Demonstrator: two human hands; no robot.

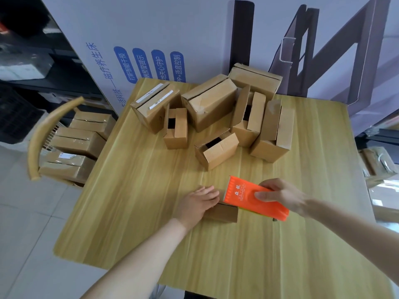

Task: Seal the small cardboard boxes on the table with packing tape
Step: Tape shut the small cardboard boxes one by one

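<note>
While the left hand lies flat with straight fingers on a small box, the right hand grips an orange dispenser, thumb pressed on its top face and fingers curled round its far side. The dispenser sits tilted over the right part of the box, its toothed end pointing away from the person and its rear end past the box's right edge. Hand and dispenser hide most of the box; only its brown near side shows, so I cannot tell whether its flaps are taped. It stands on the near middle of the table, a pale wood-grain top. Well apart from it, at the far end, is a pile of more cardboard boxes, touching and leaning on each other. Four smaller ones along the front of the pile stand with flaps up and dark openings showing; three larger ones behind lie closed, the left one bearing white label strips. To the left of the table is a chair with a curved wooden back, and on its seat lie three closed boxes side by side, shiny along their seams. Behind the table leans a big white carton with blue printed characters.
</note>
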